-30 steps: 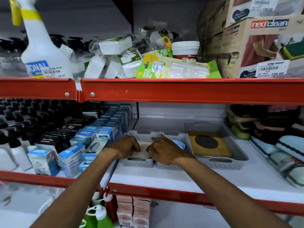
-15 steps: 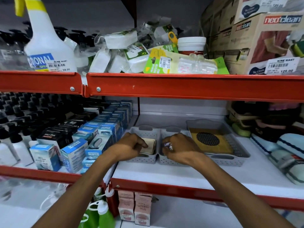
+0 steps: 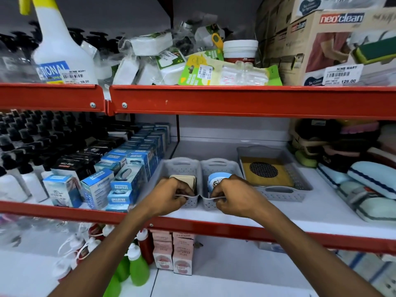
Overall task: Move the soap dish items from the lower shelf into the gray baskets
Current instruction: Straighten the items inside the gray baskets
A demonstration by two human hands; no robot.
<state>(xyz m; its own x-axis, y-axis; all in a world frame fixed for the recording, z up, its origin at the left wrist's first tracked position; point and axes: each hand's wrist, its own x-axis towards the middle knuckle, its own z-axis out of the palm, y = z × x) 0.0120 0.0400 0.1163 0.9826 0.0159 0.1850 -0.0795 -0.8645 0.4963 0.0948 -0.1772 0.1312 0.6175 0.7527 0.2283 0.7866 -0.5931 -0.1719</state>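
Head view: left hand [image 3: 171, 196] and right hand [image 3: 233, 197] each pinching a gray basket [image 3: 222, 168] rim, soap dishes [image 3: 219, 179] inside, "neo'clean" box [image 3: 334, 46] above.

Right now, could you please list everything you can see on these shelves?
Small baskets: two, gray, side by side, middle shelf front.
Beige soap dish: one, in left small basket.
Blue soap dish: one, in right small basket.
Wide basket: one, gray, right of them, holding a yellow pad with a black disc.
Boxes: many, blue, middle shelf left.
Pump bottles: many, black-topped, far left.
Spray bottle: one, white, top shelf.
Carton: one, brown, top right.
Squeeze bottles: green, below.
Left hand: grips left basket's front rim.
Right hand: grips right basket's front rim.
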